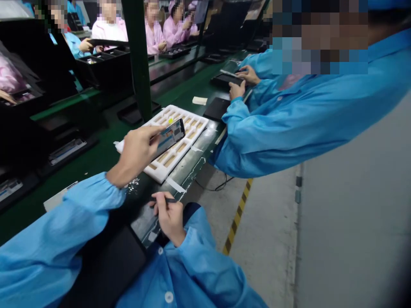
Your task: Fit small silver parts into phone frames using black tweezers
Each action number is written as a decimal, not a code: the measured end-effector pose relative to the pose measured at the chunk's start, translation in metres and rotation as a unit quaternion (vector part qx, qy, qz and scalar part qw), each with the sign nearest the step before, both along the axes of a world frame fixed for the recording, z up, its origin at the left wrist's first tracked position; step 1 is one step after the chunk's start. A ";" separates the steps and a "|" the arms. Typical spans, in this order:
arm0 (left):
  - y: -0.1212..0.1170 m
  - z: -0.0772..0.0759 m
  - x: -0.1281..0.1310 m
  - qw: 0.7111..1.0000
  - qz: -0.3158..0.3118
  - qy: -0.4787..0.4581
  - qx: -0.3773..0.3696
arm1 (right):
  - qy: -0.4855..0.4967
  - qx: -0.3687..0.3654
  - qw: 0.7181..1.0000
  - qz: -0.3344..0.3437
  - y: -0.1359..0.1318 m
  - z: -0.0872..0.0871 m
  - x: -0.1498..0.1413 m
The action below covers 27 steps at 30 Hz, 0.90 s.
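Above the near end of the green assembly surface (96,158), the left hand (136,154) is closed around the lower end of a smartphone (170,137), holding it tilted with its lit screen showing. The phone lies in view over a white plastic tray (160,171) with rows of slots holding tan strips (165,157). It should be light and stiff, but its glass face is likely slippery and fragile, so the long edges and dark frame seem the safest places to hold, keeping fingers off the screen.

Nearer, the right hand (168,218) pinches a thin dark tool (164,199) between thumb and fingers; it may be a stylus, though the view is too poor to be sure.

The tray sits close to the surface's right edge, with a white tape strip (175,185) just beside its near corner. Beyond that edge lie the grey floor (266,239) and yellow-and-black hazard tape (237,216). Further along, a co-worker's blue sleeve (244,141) reaches over the surface, and that person's nearer hand (237,90) rests on a dark slab (227,79). A black pad (216,109) and a white paper slip (199,100) lie between that hand and the tray, limiting room on the far right.
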<state>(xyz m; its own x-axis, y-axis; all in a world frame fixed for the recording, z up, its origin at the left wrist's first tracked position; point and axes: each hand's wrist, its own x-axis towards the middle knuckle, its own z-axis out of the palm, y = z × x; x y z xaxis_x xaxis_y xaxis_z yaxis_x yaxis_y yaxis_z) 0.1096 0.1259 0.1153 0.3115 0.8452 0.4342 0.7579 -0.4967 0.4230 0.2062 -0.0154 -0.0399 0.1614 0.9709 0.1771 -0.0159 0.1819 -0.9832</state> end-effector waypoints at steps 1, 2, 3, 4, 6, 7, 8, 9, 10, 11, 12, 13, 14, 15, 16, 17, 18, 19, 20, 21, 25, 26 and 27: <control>-0.015 0.005 -0.015 1.000 0.004 -0.008 0.016 | 0.014 -0.014 1.000 0.004 0.001 0.001 0.002; -0.033 0.009 -0.032 0.999 0.008 -0.015 0.030 | 0.029 -0.027 0.999 0.006 0.003 0.002 0.004; -0.052 0.012 -0.048 0.999 0.009 -0.018 0.040 | 0.041 -0.037 0.998 0.011 0.004 0.003 0.006; -0.072 0.013 -0.065 0.999 0.009 -0.017 0.044 | 0.049 -0.047 0.998 0.016 0.006 0.003 0.008; -0.114 0.010 -0.097 1.000 0.004 0.003 0.025 | 0.047 -0.062 0.996 0.034 0.010 0.003 0.012; -0.135 0.006 -0.113 1.000 0.010 0.018 0.008 | 0.037 -0.067 0.996 0.048 0.012 0.003 0.013; -0.154 0.000 -0.127 0.999 0.013 0.029 -0.005 | 0.023 -0.069 0.995 0.065 0.014 0.003 0.014; -0.172 -0.008 -0.141 0.998 0.009 0.049 -0.033 | 0.005 -0.069 0.994 0.080 0.017 0.003 0.013; -0.189 -0.017 -0.152 0.997 0.008 0.065 -0.052 | -0.012 -0.064 0.994 0.091 0.020 0.003 0.013; -0.203 -0.026 -0.162 0.995 0.002 0.076 -0.065 | -0.027 -0.057 0.994 0.093 0.022 0.004 0.011; -0.216 -0.034 -0.170 0.994 -0.005 0.084 -0.074 | -0.038 -0.049 0.994 0.088 0.025 0.004 0.009; -0.226 -0.042 -0.175 0.993 -0.012 0.090 -0.079 | -0.046 -0.043 0.995 0.077 0.028 0.004 0.006; -0.235 -0.049 -0.179 0.992 -0.020 0.093 -0.083 | -0.051 -0.037 0.996 0.064 0.030 0.004 0.003; -0.241 -0.054 -0.181 0.992 -0.026 0.095 -0.083 | -0.057 -0.035 0.996 0.054 0.031 0.004 0.000; -0.246 -0.057 -0.182 0.992 -0.028 0.096 -0.081 | -0.064 -0.035 0.996 0.046 0.032 0.004 -0.002; -0.249 -0.059 -0.182 0.992 -0.028 0.096 -0.078 | -0.073 -0.037 0.996 0.041 0.032 0.004 -0.004; -0.251 -0.060 -0.181 0.992 -0.025 0.095 -0.076 | -0.081 -0.038 0.995 0.038 0.031 0.005 -0.006; -0.251 -0.061 -0.181 0.993 -0.023 0.095 -0.072 | -0.089 -0.037 0.995 0.035 0.031 0.005 -0.007; -0.251 -0.061 -0.180 0.993 -0.021 0.095 -0.070 | -0.095 -0.036 0.994 0.033 0.030 0.005 -0.008; -0.250 -0.062 -0.179 0.993 -0.020 0.096 -0.069 | -0.099 -0.036 0.994 0.032 0.029 0.006 -0.008; -0.249 -0.065 -0.176 0.993 -0.016 0.092 -0.068 | -0.106 -0.034 0.993 0.034 0.028 0.006 -0.008; -0.249 -0.066 -0.175 0.993 -0.012 0.091 -0.068 | -0.105 -0.035 0.993 0.035 0.029 0.005 -0.008; -0.250 -0.067 -0.175 0.993 -0.008 0.093 -0.069 | -0.104 -0.037 0.993 0.036 0.029 0.005 -0.008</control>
